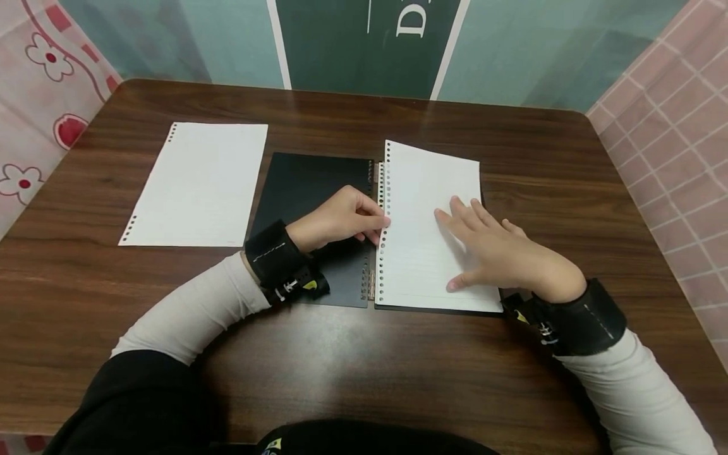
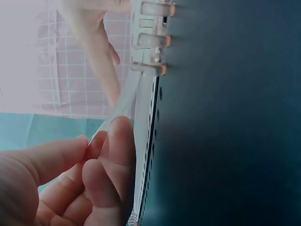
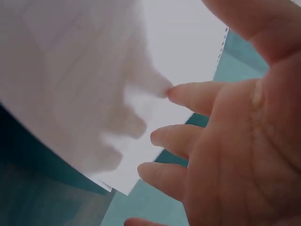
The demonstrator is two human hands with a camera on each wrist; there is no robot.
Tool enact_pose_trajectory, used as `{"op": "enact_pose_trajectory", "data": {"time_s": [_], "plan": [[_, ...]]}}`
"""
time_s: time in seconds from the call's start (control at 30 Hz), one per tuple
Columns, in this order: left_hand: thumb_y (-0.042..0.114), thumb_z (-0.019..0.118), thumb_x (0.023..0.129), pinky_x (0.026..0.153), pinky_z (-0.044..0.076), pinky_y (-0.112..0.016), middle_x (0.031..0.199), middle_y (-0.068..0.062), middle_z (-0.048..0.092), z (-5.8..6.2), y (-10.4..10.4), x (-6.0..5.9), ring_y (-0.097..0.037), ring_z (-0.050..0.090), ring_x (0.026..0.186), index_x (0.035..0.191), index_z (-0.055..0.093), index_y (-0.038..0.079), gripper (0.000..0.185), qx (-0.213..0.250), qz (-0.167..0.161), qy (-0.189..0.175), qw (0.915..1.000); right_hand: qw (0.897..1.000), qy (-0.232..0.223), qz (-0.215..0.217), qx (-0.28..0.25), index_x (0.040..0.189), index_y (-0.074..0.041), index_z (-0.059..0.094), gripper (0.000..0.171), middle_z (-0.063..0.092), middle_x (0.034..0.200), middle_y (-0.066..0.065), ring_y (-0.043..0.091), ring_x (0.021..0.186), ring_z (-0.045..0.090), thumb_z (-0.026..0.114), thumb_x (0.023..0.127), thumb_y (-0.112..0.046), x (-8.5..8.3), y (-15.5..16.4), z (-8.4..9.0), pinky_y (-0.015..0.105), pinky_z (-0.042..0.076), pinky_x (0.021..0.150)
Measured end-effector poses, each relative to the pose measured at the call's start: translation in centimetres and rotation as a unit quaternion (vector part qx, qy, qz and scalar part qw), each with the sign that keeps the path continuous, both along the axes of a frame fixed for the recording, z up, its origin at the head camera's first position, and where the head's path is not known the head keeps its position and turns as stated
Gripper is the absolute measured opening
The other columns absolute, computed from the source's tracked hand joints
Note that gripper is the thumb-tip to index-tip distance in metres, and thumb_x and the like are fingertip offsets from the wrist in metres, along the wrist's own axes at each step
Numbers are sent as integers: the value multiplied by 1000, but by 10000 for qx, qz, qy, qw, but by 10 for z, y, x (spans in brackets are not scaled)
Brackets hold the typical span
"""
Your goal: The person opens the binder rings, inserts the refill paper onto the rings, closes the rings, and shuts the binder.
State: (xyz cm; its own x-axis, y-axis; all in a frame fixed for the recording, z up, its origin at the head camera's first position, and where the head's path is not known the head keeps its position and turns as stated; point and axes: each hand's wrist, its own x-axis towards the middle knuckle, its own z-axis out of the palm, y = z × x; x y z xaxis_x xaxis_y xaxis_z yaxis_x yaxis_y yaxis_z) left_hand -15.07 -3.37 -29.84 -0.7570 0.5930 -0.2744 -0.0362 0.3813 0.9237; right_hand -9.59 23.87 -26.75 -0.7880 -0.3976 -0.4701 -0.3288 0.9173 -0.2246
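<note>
A ring binder notebook lies open, its black cover (image 1: 318,180) on the left and white hole-punched paper (image 1: 418,253) on the right. My left hand (image 1: 341,218) pinches the punched edge of the top sheet between thumb and fingers, beside the binder rings (image 2: 148,40). In the left wrist view, that edge is lifted and bends near the rings. Over the right half of the sheet, my right hand (image 1: 500,256) is spread with straight fingers. Its index fingertip (image 3: 175,92) touches the paper in the right wrist view.
Another punched white sheet (image 1: 196,183) lies flat left of the notebook. Both rest on a brown wooden table (image 1: 330,354). Behind it hangs a green and teal backdrop (image 1: 512,50), with pink tile-patterned cloth (image 1: 677,114) at the right.
</note>
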Motion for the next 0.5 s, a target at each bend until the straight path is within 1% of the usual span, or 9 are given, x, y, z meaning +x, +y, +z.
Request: {"op": "enact_pose_trajectory", "data": {"time_s": [0.17, 0.37, 0.5], "plan": [[14, 64, 97, 65, 50, -25, 76, -8, 73, 0, 0, -1, -17, 71, 73, 94, 75, 3, 16, -37, -39, 49, 10000, 9999, -120, -17, -30, 161, -20, 4, 116, -5, 168, 12, 43, 153, -3, 78, 78, -55, 2, 0, -1, 80, 11, 106], [16, 63, 98, 62, 50, -27, 79, -7, 73, 2, -2, 0, -16, 69, 69, 97, 75, 5, 16, -251, -93, 181, 9995, 9997, -229, -51, 29, 161, -13, 8, 116, 2, 168, 15, 44, 153, 7, 73, 78, -62, 2, 1, -3, 82, 19, 101], [16, 63, 98, 62, 50, -26, 82, -8, 73, 1, -3, 0, -15, 68, 68, 102, 75, 4, 17, -335, -125, 185, 9992, 9997, -232, -33, 100, 160, -11, 10, 115, 3, 168, 16, 44, 152, 8, 71, 79, -64, 2, 1, -4, 82, 21, 100]]}}
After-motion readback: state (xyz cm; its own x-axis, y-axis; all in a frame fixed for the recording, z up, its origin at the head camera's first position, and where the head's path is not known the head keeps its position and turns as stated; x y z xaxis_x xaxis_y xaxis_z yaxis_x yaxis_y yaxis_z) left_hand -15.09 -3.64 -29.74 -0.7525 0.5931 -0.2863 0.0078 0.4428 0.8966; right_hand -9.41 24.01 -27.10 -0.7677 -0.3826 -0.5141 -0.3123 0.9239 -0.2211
